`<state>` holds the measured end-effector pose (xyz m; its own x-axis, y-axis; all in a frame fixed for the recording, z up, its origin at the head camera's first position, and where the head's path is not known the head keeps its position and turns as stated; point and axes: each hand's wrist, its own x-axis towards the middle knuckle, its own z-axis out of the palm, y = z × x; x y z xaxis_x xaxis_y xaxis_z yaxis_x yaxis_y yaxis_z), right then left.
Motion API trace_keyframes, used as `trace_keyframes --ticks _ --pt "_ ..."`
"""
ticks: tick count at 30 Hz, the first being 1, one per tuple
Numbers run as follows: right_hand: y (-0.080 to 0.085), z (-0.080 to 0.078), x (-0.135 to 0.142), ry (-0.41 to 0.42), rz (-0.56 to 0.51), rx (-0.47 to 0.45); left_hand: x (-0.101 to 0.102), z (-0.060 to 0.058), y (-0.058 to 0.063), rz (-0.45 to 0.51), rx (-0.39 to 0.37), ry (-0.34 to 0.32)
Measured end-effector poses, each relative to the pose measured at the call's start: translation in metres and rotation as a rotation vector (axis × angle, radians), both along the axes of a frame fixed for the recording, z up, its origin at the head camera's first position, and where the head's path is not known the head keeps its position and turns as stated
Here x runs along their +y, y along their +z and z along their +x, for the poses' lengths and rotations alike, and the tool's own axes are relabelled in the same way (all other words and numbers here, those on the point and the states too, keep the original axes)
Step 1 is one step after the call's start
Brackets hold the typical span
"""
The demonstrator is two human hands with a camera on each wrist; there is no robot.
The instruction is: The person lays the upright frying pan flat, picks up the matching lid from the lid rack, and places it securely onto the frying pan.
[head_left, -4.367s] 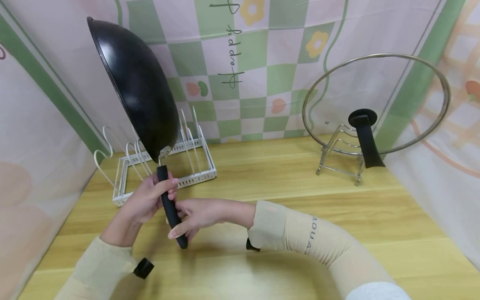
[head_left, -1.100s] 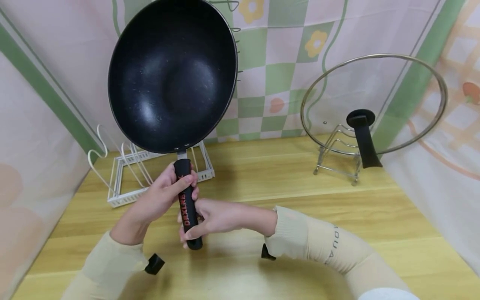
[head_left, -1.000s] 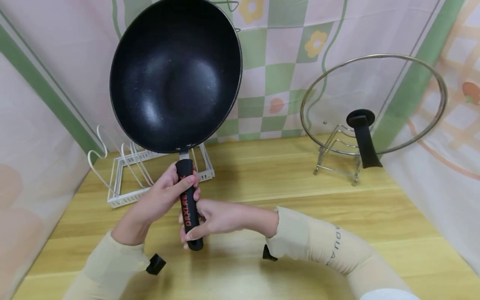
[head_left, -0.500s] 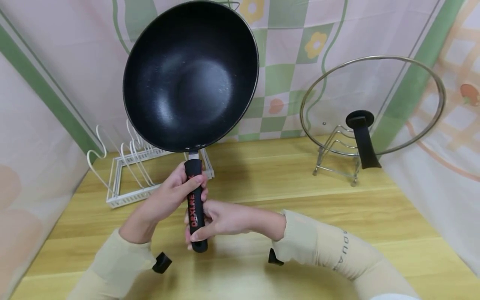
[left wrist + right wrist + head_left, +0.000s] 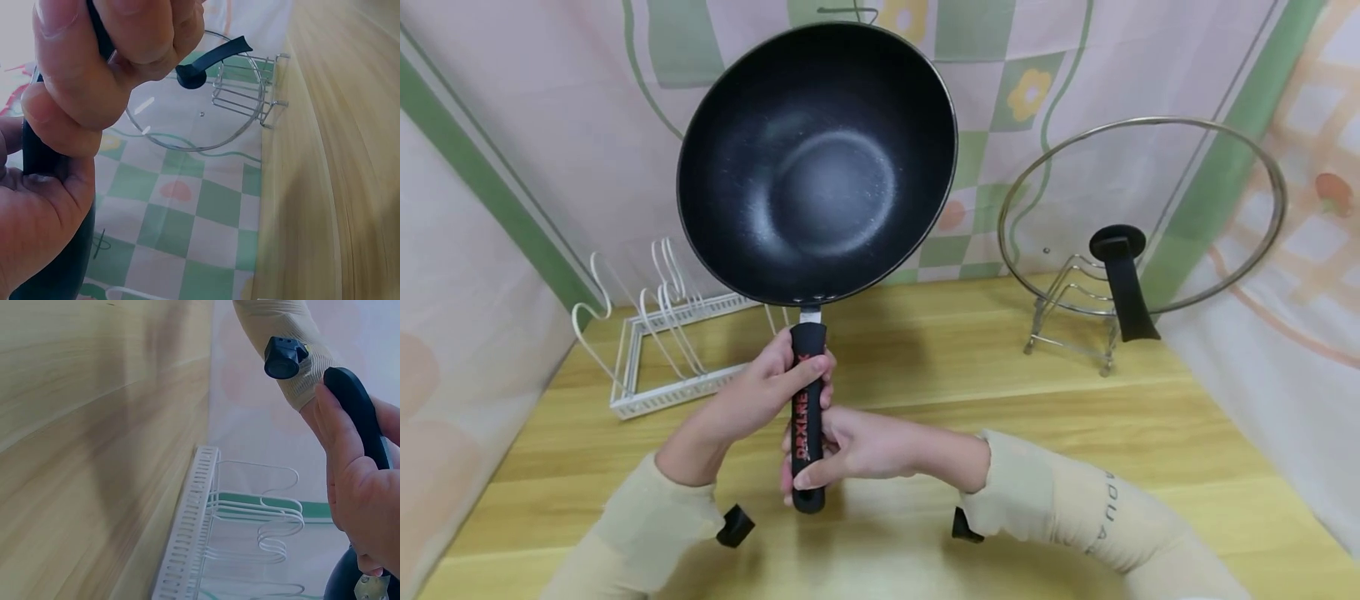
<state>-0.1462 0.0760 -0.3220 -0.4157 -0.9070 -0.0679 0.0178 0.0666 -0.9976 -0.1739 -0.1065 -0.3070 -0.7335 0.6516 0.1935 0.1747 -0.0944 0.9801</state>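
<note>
A black wok [image 5: 823, 158] is held up at the centre of the head view, its dark inside facing me and its rim leaning back towards the wall. My left hand [image 5: 760, 392] grips the upper part of its black handle [image 5: 807, 400], thumb across the front. Lower down, my right hand [image 5: 872, 446] holds the same handle near its end, thumb over the red lettering. Most of the fingers are hidden behind the handle. In the left wrist view, curled fingers [image 5: 81, 75] wrap the handle; the right wrist view shows the handle [image 5: 359, 412] among the hands.
Behind the wok, at the left, a white wire rack [image 5: 677, 387] stands on the wooden table [image 5: 940, 358]. A glass lid [image 5: 1195, 208] with a black handle leans on a small metal rack [image 5: 1067, 337] at the right. Patterned cloth [image 5: 970, 158] covers the walls.
The wok has turned from showing its outer side to showing its inside. It has moved right, away from over the white rack, and its top rim has come lower. Both hands keep their grip.
</note>
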Motion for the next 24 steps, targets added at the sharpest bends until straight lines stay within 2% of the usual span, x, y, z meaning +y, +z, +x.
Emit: trace_keyframes --ticks 14,24 --pt "-0.011 0.004 0.014 -0.024 -0.008 0.019 0.012 0.001 -0.002 -0.069 -0.006 -0.040" --pt "-0.022 0.012 0.018 -0.056 -0.048 -0.044 0.017 0.001 -0.011 -0.073 -0.025 -0.092"
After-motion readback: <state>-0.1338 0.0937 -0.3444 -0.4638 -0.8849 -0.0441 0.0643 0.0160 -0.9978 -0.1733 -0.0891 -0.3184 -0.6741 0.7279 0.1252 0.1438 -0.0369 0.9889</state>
